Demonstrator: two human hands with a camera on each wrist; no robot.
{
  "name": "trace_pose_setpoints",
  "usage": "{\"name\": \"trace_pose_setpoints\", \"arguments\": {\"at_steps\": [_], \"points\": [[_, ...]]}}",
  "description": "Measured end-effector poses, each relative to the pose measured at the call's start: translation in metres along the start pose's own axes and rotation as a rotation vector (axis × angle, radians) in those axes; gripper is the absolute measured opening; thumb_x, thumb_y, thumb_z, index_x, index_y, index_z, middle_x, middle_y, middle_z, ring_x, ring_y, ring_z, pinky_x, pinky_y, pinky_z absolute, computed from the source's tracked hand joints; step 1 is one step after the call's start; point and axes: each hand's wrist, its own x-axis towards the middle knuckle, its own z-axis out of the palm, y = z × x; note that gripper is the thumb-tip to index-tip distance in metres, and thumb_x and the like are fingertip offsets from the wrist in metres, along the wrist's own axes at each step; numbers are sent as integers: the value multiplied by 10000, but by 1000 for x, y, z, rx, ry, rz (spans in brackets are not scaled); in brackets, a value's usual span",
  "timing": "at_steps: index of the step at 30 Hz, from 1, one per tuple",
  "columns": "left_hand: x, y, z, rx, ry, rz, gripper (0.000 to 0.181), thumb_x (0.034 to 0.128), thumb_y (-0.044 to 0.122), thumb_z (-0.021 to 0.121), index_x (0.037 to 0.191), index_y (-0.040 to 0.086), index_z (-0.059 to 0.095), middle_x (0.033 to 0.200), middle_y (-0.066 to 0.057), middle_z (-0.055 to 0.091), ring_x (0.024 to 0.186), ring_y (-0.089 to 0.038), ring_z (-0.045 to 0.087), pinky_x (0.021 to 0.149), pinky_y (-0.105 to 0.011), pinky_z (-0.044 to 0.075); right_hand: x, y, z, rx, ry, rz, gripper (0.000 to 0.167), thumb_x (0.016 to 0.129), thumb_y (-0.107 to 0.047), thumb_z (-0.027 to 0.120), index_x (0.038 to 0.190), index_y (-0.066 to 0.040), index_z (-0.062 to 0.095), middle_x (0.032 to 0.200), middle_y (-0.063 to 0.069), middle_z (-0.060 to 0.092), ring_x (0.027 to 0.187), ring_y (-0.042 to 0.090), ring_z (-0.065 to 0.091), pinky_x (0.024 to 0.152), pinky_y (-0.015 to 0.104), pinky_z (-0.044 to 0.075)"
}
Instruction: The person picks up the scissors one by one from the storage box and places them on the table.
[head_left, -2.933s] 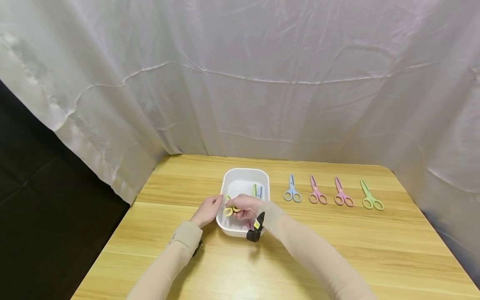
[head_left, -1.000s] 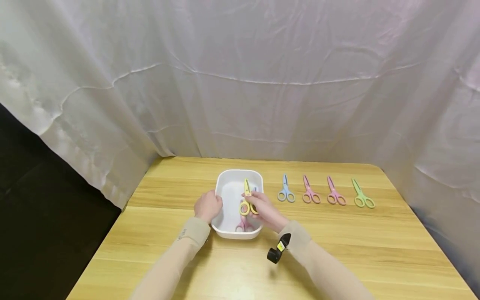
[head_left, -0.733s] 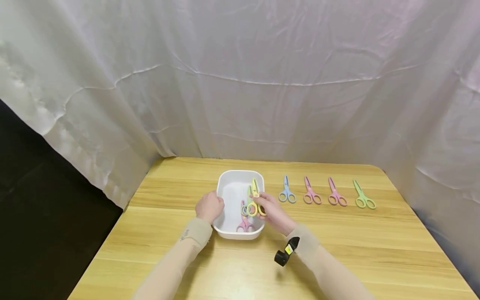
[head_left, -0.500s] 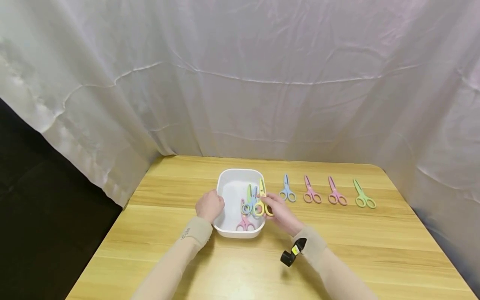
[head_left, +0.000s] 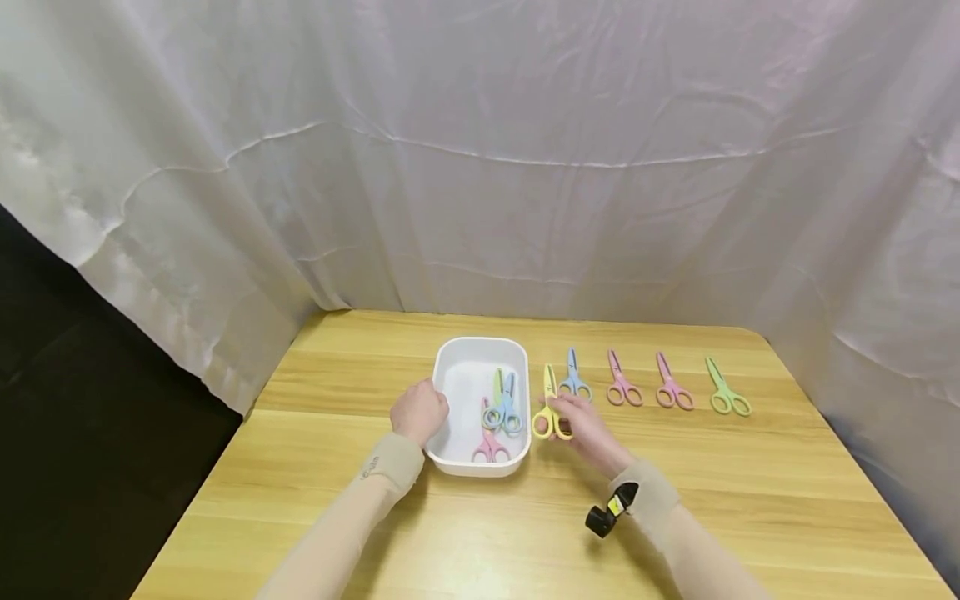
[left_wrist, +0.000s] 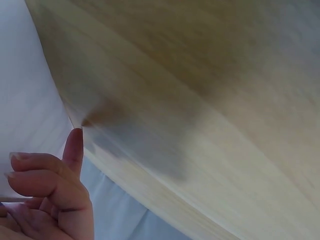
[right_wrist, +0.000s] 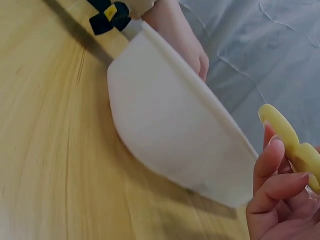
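My right hand (head_left: 588,429) pinches a yellow pair of scissors (head_left: 550,383) by its handles, blades pointing away, just right of the white plastic tub (head_left: 480,469). In the right wrist view the yellow handle loops (right_wrist: 280,127) show between thumb and fingers. My left hand (head_left: 418,412) grips the tub's left rim; in the left wrist view its fingers (left_wrist: 45,182) are bent beside the white wall. Inside the tub, blue scissors (head_left: 508,404) overlap green scissors (head_left: 498,382), with pink scissors (head_left: 491,450) nearer the front. The yellow scissors' tips stand near the blue scissors (head_left: 573,367) on the table.
Right of the tub, a row on the wooden table (head_left: 480,533) continues with pink scissors (head_left: 618,375), magenta scissors (head_left: 669,379) and green scissors (head_left: 722,385). A pale curtain (head_left: 480,208) hangs behind the table, and black cloth (head_left: 90,400) is at the left.
My right hand has lifted the yellow scissors out of the tub and carried them right, past its right rim. My left hand stays at the left rim. The scissors inside are now uncovered.
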Motion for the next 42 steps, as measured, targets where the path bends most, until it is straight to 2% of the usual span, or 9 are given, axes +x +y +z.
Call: {"name": "trace_pose_setpoints", "arguments": {"at_steps": [5, 11, 18, 23, 28, 31, 35, 42], "points": [[0, 1, -1, 15, 8, -3, 361, 958, 172, 492, 1192, -51, 653, 883, -178, 709, 711, -275, 657, 605, -398, 562, -2, 6, -13, -6, -36, -22, 351, 1073, -188, 410, 1250, 98, 508, 845, 1, 651, 705, 56, 606, 659, 187, 538], [0, 1, -1, 20, 6, -8, 356, 954, 174, 502, 1187, -47, 656, 875, -174, 706, 714, -279, 660, 613, -406, 570, -6, 11, -24, -46, -43, -13, 454, 1071, -202, 420, 1329, 171, 426, 859, -37, 657, 702, 44, 638, 668, 195, 565], [0, 2, 0, 13, 14, -7, 351, 951, 174, 506, 1181, -38, 666, 868, -163, 710, 701, -267, 657, 608, -402, 571, -12, 17, -39, -116, -83, -6, 431, 1069, -205, 423, 1266, 176, 469, 833, -35, 681, 675, 47, 648, 634, 184, 545], [0, 0, 1, 14, 18, 1, 350, 952, 170, 503, 1176, -44, 665, 865, -171, 711, 701, -275, 661, 608, -404, 570, -16, 20, -49, -130, -97, 46, 409, 1071, -223, 421, 1234, 141, 514, 791, -32, 683, 640, 34, 602, 595, 171, 510], [-1, 0, 0, 11, 16, 0, 360, 955, 165, 495, 1193, -51, 657, 846, -167, 704, 691, -271, 653, 608, -406, 568, -18, 21, -54, -198, -82, 72, 362, 1067, -236, 437, 1151, 95, 556, 758, -50, 648, 594, 18, 537, 558, 156, 473], [-1, 1, -1, 12, 7, -6, 368, 957, 167, 494, 1207, -53, 651, 834, -160, 698, 681, -259, 642, 605, -401, 567, -19, 22, -56, -248, -75, 67, 377, 1062, -223, 452, 1144, 125, 572, 726, -71, 613, 576, 5, 518, 537, 152, 464], [0, 0, 0, 25, 5, -10, 374, 959, 175, 497, 1214, -53, 648, 863, -171, 707, 699, -269, 654, 617, -412, 577, -19, 22, -59, -301, -71, 69, 353, 1050, -230, 485, 1095, 90, 627, 716, -83, 601, 599, 16, 524, 554, 172, 471], [0, 1, 0, 36, 3, -12, 368, 962, 182, 501, 1207, -52, 648, 867, -174, 706, 713, -278, 659, 622, -414, 577, -20, 25, -66, -380, -106, 58, 270, 1028, -269, 543, 870, -73, 642, 682, -94, 559, 587, 14, 494, 544, 173, 441]]}}
